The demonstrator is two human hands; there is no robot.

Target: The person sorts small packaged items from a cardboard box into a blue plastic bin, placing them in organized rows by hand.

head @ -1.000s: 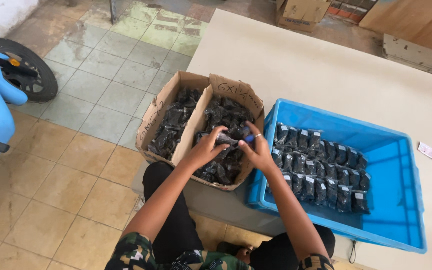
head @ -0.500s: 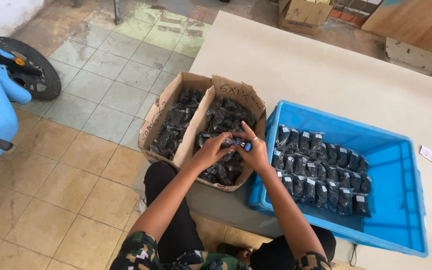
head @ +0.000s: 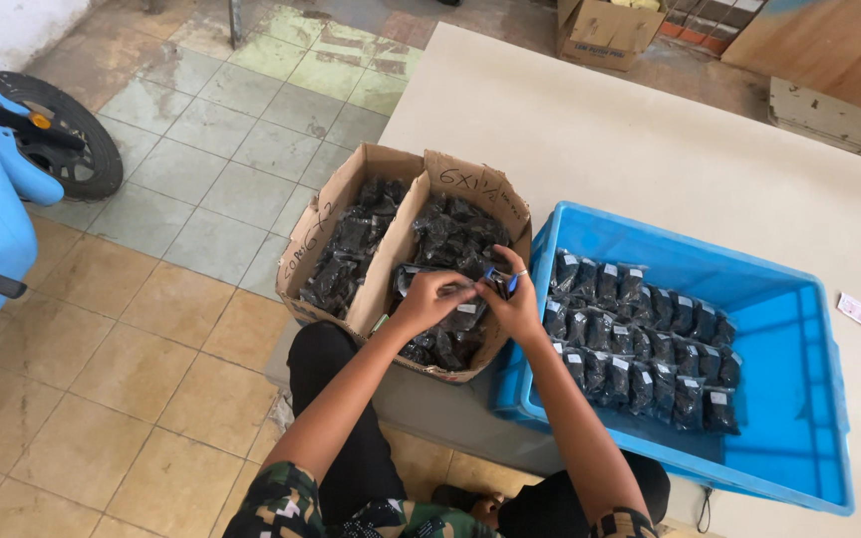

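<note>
Over the right half of the cardboard box (head: 406, 264), a small black packet (head: 470, 289) is pinched between both hands: the left hand (head: 432, 299) has its fingers closed on one end, the right hand (head: 510, 299) grips the other beside a small blue piece (head: 498, 281). The packet is best held level and firm, close to the blue crate (head: 799, 399) of packed rows just right of the box

You sit at a big pale table (head: 650, 149). A blue bin (head: 789, 418) rests on it in front of you. A small white paper slip (head: 858, 310) lies near its far right side. Two open brown boxes (head: 391, 199) stand at the table's left edge, touching the bin.
</note>
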